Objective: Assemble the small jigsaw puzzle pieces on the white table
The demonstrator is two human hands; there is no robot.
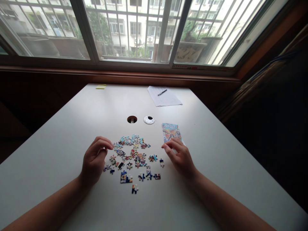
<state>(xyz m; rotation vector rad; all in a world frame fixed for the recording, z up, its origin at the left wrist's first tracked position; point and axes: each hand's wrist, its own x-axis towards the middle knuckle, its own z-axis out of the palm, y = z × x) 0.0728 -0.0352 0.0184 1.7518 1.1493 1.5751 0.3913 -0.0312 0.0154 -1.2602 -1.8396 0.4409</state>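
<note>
Jigsaw pieces (140, 159) in many colours lie loose on the white table between my hands. A few are joined, such as the small corner cluster (126, 177) near the front. My left hand (94, 160) is at the left edge of the pile, fingers bent and thumb apart from the fingertips, with nothing visible in it. To the right of the pile, my right hand (181, 158) has loosely curved fingers and holds nothing that I can see. Just beyond it lies a colourful picture card (171, 131), its lower edge partly covered by that hand.
Beyond the pieces are a round hole (132, 119) in the tabletop and a silvery ring cover (149, 120). Paper sheets (166, 98) with a pen (162, 92) lie near the far edge. A yellow sticky note (100, 86) is at the far left, below a barred window.
</note>
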